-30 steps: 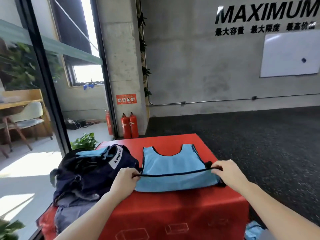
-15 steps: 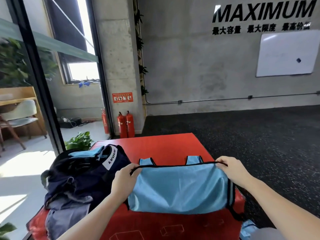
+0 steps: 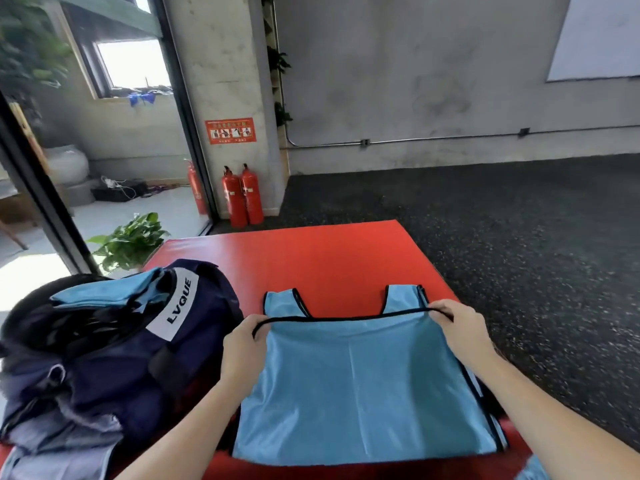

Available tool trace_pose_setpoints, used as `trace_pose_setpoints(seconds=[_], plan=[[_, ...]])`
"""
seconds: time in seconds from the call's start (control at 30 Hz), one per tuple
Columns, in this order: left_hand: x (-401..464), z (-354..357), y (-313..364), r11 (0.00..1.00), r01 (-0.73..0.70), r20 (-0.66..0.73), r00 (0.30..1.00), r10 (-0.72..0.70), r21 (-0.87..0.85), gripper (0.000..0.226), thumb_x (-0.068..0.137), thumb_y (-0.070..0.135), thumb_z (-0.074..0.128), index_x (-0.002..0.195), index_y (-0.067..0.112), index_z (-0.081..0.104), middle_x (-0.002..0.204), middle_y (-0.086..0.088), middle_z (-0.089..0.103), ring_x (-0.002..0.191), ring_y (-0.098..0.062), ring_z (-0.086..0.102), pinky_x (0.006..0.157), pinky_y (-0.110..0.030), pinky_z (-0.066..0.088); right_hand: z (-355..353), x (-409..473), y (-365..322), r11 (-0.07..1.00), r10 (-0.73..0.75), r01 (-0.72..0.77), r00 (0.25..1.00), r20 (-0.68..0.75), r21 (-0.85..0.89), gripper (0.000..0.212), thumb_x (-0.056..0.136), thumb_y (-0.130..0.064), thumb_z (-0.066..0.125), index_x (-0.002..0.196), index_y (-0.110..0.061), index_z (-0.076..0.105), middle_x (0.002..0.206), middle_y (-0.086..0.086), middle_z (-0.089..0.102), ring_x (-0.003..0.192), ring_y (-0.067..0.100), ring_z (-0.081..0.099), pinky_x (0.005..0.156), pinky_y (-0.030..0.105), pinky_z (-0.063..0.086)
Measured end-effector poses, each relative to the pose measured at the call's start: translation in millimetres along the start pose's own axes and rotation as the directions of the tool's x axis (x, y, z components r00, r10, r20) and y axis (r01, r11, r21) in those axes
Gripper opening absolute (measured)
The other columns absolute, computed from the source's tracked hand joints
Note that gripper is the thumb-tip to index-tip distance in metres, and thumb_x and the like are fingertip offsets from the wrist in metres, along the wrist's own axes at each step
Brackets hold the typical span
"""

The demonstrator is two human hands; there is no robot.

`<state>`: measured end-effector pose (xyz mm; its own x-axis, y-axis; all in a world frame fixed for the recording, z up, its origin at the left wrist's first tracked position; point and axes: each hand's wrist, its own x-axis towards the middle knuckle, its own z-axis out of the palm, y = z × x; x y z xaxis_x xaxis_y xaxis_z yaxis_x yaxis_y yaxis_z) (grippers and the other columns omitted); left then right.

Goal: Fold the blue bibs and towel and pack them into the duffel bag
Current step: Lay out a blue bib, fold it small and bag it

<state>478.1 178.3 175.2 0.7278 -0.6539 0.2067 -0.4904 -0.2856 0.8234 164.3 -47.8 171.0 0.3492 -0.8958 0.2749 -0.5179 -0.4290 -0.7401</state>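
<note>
So the blue bib (image 3: 363,393) is spread flat on the red mat (image 3: 311,258) right between the hands, its black-trimmed hem stretched side to side from one fist to the other. The left hand (image 3: 244,344) pinches the hem's left corner and the right hand (image 3: 460,329) pinches the right one, both about equally near. The shoulder straps poke out just beyond the hem, so the fold still has a bit to travel forward. Compared to a second ago the hem has been carried up and over toward the straps. The duffel bag (image 3: 114,344) sits open just left of the left hand, a folded blue piece already on top
</note>
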Motion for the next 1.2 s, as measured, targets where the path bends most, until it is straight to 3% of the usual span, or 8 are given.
trace_pose_setpoints(seconds=[0.1, 0.23, 0.43, 0.7, 0.83, 1.0, 1.13, 1.2], plan=[[15.1, 12.3, -21.4, 0.997, 0.001, 0.023, 1.000, -0.003, 0.083, 0.015, 0.099, 0.019, 0.060, 0.092, 0.030, 0.068, 0.078, 0.006, 0.070, 0.070, -0.018, 0.064, 0.054, -0.012, 0.045, 18.4, 11.2, 19.7, 0.999, 0.023, -0.023, 1.000, 0.017, -0.022, 0.017, 0.094, -0.013, 0.068, 0.094, -0.029, 0.073, 0.091, -0.018, 0.070, 0.090, 0.006, 0.066, 0.084, 0.020, 0.045], [25.8, 22.5, -39.9, 0.962, -0.053, 0.102, 0.994, 0.026, 0.267, 0.011, 0.098, 0.024, 0.060, 0.090, 0.026, 0.068, 0.082, 0.012, 0.069, 0.074, -0.005, 0.061, 0.063, -0.022, 0.047, 28.9, 21.8, 34.0, 0.992, 0.065, -0.054, 0.993, 0.097, -0.115, 0.005, 0.092, -0.020, 0.071, 0.096, -0.023, 0.074, 0.092, -0.011, 0.069, 0.093, 0.010, 0.061, 0.094, 0.032, 0.045], [22.2, 21.8, -37.1, 0.886, -0.157, 0.154, 0.983, 0.099, 0.437, 0.019, 0.097, 0.024, 0.059, 0.079, 0.018, 0.064, 0.075, 0.005, 0.064, 0.070, -0.018, 0.059, 0.067, -0.042, 0.051, 24.2, 18.2, 38.8, 0.981, 0.063, -0.037, 0.989, 0.133, -0.191, 0.008, 0.093, -0.026, 0.071, 0.098, -0.021, 0.075, 0.094, -0.010, 0.072, 0.088, 0.010, 0.063, 0.084, 0.027, 0.044], [11.1, 10.6, -36.0, 0.925, -0.127, 0.209, 0.976, 0.054, 0.358, 0.013, 0.096, 0.025, 0.064, 0.084, 0.023, 0.066, 0.079, 0.009, 0.069, 0.077, -0.014, 0.063, 0.072, -0.035, 0.051, 5.3, -5.3, 31.5, 0.990, 0.110, -0.094, 0.980, 0.164, -0.103, 0.005, 0.092, -0.023, 0.072, 0.088, -0.026, 0.074, 0.087, -0.013, 0.073, 0.083, 0.002, 0.064, 0.068, 0.012, 0.040], [15.2, 0.3, -16.8, 0.963, -0.075, 0.133, 0.990, 0.041, 0.258, 0.021, 0.096, 0.028, 0.064, 0.075, 0.030, 0.061, 0.063, 0.015, 0.064, 0.061, -0.003, 0.058, 0.057, -0.013, 0.042, -10.4, 1.7, 18.2, 0.995, 0.095, -0.097, 0.988, 0.120, 0.012, 0.007, 0.090, -0.023, 0.074, 0.093, -0.029, 0.076, 0.090, -0.018, 0.072, 0.090, -0.004, 0.064, 0.076, 0.010, 0.041], [42.2, 4.4, 6.8, 0.980, -0.064, 0.009, 0.998, 0.063, 0.190, 0.039, 0.096, 0.026, 0.062, 0.061, 0.034, 0.045, 0.053, 0.019, 0.055, 0.057, -0.001, 0.051, 0.053, -0.015, 0.034, -13.6, 38.5, 9.2, 0.989, 0.082, -0.081, 0.997, 0.004, 0.120, 0.013, 0.088, -0.020, 0.075, 0.097, -0.029, 0.078, 0.094, -0.019, 0.073, 0.093, -0.003, 0.066, 0.087, 0.019, 0.046], [63.7, 22.5, -11.8, 0.988, 0.035, 0.063, 0.997, -0.045, 0.150, 0.006, 0.095, 0.025, 0.065, 0.091, 0.030, 0.068, 0.076, 0.006, 0.067, 0.068, -0.013, 0.060, 0.053, -0.012, 0.041, 8.5, 50.5, 25.1, 0.985, 0.166, -0.169, 0.982, 0.086, 0.031, 0.018, 0.088, -0.016, 0.075, 0.104, -0.024, 0.073, 0.098, -0.007, 0.072, 0.093, 0.008, 0.064, 0.088, 0.023, 0.044], [67.5, 28.9, -23.7, 0.976, 0.064, 0.113, 0.990, -0.089, 0.210, 0.010, 0.093, 0.023, 0.067, 0.102, 0.023, 0.070, 0.075, 0.004, 0.064, 0.063, -0.011, 0.056, 0.051, -0.010, 0.039, 15.0, 49.1, 35.8, 0.983, 0.174, -0.165, 0.978, 0.117, -0.084, 0.016, 0.087, -0.020, 0.077, 0.101, -0.025, 0.072, 0.097, -0.004, 0.072, 0.085, 0.003, 0.062, 0.084, 0.022, 0.043]])
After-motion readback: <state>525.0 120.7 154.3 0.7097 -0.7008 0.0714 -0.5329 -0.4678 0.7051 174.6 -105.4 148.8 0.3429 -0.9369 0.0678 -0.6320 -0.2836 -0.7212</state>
